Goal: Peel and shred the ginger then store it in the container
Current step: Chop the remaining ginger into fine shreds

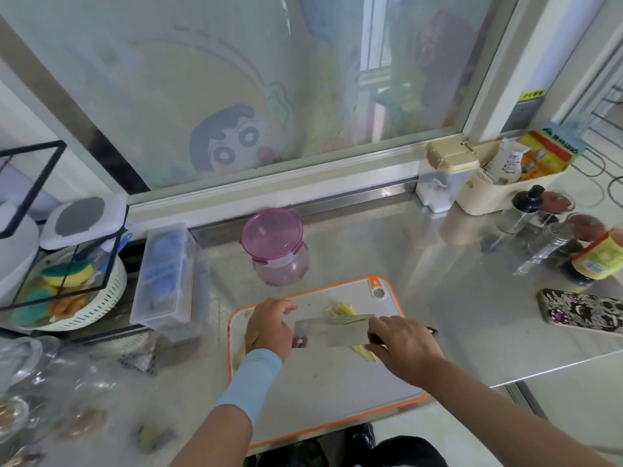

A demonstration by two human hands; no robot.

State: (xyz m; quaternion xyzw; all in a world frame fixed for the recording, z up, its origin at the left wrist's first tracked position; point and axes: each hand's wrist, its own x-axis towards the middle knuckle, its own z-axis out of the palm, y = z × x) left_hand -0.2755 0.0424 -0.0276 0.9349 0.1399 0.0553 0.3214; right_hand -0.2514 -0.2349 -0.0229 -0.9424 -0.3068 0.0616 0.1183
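Your right hand [403,345] is wrapped around the handle of the cleaver [332,331], whose blade lies across the middle of the board [323,385]. Your left hand [269,326] sits curled on the board just left of the blade; it may be pinning a bit of ginger underneath, but the pictures do not show what, if anything, it holds. Yellow ginger shreds [340,311] lie in a small pile just beyond the blade, with more peeking out under your right hand. The container [278,249] stands behind the board with its pink lid on, so nothing is stored yet. The main risk is your left fingertips: they are close to the blade's near end, and a slip on a small, wet piece could bring the edge onto them. Keep the knuckles forward and the tips tucked. Shreds near the board's edge could also scatter onto the steel counter [455,274] if you sweep them hastily, and the lid must come off before any transfer.
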